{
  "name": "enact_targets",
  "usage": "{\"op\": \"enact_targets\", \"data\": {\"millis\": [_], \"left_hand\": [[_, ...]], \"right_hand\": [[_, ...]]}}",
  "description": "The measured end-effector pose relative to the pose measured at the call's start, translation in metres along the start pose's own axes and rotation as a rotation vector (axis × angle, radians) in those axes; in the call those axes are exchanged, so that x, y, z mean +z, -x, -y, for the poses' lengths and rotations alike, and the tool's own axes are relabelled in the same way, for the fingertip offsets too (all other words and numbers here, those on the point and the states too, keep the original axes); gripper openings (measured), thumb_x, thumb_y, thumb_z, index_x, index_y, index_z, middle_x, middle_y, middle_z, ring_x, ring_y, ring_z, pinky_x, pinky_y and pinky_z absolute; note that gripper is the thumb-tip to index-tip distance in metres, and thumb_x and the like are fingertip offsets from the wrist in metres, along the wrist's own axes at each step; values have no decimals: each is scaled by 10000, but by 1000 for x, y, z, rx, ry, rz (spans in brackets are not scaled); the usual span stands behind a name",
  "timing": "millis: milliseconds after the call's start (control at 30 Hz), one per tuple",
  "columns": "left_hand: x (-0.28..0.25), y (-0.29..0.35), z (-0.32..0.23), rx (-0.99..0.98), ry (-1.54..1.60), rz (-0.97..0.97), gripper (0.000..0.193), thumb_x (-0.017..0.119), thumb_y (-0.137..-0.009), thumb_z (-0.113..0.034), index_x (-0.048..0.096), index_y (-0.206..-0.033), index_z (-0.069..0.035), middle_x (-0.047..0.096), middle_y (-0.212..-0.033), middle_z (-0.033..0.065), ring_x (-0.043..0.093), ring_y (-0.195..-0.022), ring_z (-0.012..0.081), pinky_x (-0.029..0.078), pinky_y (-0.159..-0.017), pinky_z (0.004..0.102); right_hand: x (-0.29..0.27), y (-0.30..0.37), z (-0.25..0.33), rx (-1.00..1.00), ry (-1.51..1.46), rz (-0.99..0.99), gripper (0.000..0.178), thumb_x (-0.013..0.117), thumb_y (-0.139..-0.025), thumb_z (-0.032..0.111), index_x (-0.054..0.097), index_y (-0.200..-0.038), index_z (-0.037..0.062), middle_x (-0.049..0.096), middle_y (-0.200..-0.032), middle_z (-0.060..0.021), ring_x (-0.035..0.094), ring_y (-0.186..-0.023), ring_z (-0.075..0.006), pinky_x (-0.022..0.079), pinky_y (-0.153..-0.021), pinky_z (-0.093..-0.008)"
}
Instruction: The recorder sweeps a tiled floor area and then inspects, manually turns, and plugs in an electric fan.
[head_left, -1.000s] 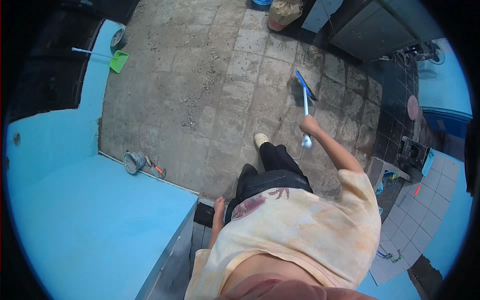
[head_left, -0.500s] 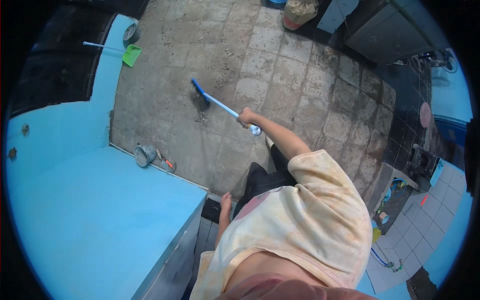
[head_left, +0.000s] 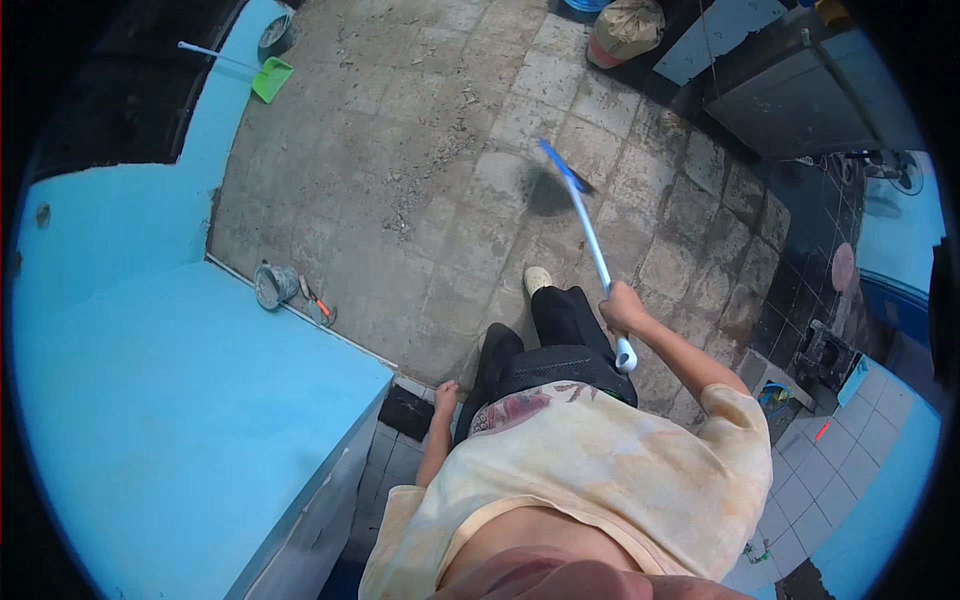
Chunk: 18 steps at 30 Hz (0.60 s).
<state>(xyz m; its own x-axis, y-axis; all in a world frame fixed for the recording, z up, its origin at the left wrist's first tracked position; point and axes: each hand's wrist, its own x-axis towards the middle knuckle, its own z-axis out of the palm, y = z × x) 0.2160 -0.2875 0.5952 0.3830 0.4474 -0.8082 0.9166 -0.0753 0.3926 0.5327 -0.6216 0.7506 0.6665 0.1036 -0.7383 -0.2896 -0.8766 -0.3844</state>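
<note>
My right hand (head_left: 624, 308) is wrapped round the upper part of the pale handle of a broom (head_left: 592, 238). The broom's blue head and dark bristles are over the tiled floor, ahead and to the right of my feet, and the bristles are blurred. My left hand (head_left: 447, 396) hangs beside my left thigh with its fingers curled in, and nothing shows in it. Loose debris (head_left: 402, 205) lies scattered on the floor left of the broom head. A green long-handled dustpan (head_left: 271, 80) rests by the blue wall at the far left.
A bucket (head_left: 275, 286) and orange-handled trowel (head_left: 320, 306) sit beside the blue ledge (head_left: 200, 400) on my left. Another dark bucket (head_left: 277, 38) stands at the far left. A sack (head_left: 625, 35) and a grey cabinet (head_left: 790, 95) are at the far right.
My right hand has swung the broom to the right, carrying its head across the floor away from the debris. The left hand still hangs by my thigh.
</note>
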Motion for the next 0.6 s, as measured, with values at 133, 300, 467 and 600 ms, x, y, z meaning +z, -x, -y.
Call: {"op": "enact_targets", "data": {"millis": [133, 300, 467, 600], "left_hand": [[-2, 9, -9, 4, -18, 10, 310, 506, -690, -110, 531, -977, 5, 552, -967, 128, 505, -925, 206, 359, -822, 263], [-4, -5, 25, 35, 29, -50, 308, 503, -701, -122, 531, -983, -5, 553, -957, 109, 516, -877, 193, 395, -760, 278], [-8, -1, 13, -121, 152, -41, 283, 495, -727, -108, 524, -987, 0, 548, -964, 121, 492, -931, 198, 354, -809, 264], [-11, 9, 9, -116, 165, -110, 280, 495, -726, -108, 529, -987, -12, 546, -973, 119, 490, -934, 195, 352, -815, 265]], "right_hand": [[41, -35, -11, 182, -217, 14, 276, 514, -640, 98, 482, -819, -109, 542, -744, -220, 558, -664, -306, 436, -548, -371], [101, -78, 74, -1, -344, 96, 250, 545, -625, 118, 514, -779, -76, 557, -752, -183, 573, -652, -252, 455, -559, -350], [134, -181, 125, -83, -648, 386, 133, 551, -626, 72, 538, -656, -57, 511, -517, -114, 523, -435, -192, 436, -383, -305], [111, -166, 146, -205, -727, 417, 129, 528, -649, 60, 553, -710, -51, 505, -521, -92, 505, -410, -166, 431, -366, -291]]}}
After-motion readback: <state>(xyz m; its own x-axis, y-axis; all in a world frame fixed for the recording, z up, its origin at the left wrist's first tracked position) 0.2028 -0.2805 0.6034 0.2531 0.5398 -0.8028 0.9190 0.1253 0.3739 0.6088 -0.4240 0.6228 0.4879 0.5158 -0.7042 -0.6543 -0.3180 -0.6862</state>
